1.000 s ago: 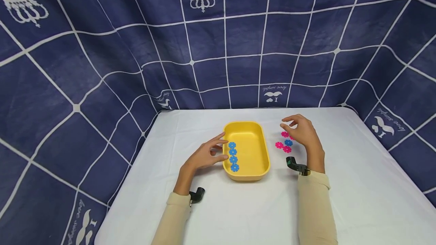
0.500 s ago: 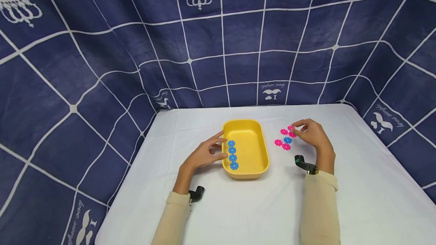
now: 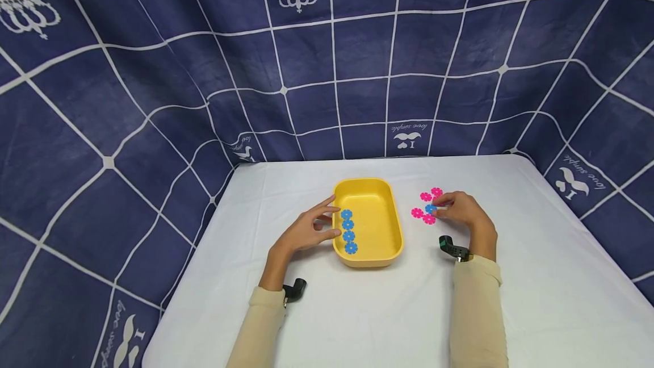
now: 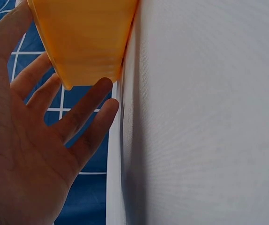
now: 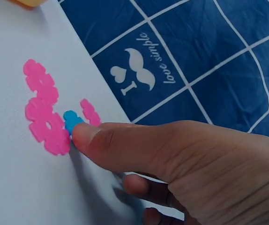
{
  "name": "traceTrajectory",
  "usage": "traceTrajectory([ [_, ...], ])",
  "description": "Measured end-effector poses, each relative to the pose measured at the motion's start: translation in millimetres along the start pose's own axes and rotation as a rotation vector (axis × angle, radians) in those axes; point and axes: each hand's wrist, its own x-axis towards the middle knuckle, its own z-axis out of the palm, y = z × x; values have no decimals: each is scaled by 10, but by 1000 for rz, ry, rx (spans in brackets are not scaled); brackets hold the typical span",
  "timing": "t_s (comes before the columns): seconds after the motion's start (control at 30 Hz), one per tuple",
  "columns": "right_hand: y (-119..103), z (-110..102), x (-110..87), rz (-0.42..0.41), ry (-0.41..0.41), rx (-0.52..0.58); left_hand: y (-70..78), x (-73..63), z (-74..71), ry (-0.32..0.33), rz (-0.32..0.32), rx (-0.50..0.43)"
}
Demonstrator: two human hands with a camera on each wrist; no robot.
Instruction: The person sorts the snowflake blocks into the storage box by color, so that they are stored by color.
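My left hand [image 3: 305, 230] is at the left side of a yellow tray [image 3: 397, 226], its fingers spread and fairly straight, with fingertips at the rim. In the left wrist view, the fingers of that hand [image 4: 36, 126] reach along the tray's end wall [image 4: 83, 42]. My right hand [image 3: 462, 210] pinches a blue flower-shaped plastic disc [image 3: 430, 209] between thumb and forefinger; the thumb hides part of the disc [image 5: 70, 121] in the right wrist view. Around it lie several pink discs [image 3: 417, 213] of the same shape. Several blue discs [image 3: 348, 235] form a column inside the tray.
A white cloth [image 3: 378, 317] covers the table. Dark blue curtains [image 3: 357, 61] with white lines hang behind it and at both sides. Each wrist carries a small black camera, one near the tray [image 3: 295, 289].
My right hand first moves back from above the discs to the far pink ones, then comes nearer, down to the blue disc. My left hand keeps its place at the tray.
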Motion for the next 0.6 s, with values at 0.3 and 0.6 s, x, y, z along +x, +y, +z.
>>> traceTrajectory([
  [0.3,47,62,34,0,15,-11,3,3,-1,-1,-6,-3],
  [0.6,65,72,27,-6,11,-5,-1,1,3,4,-3,-14],
])
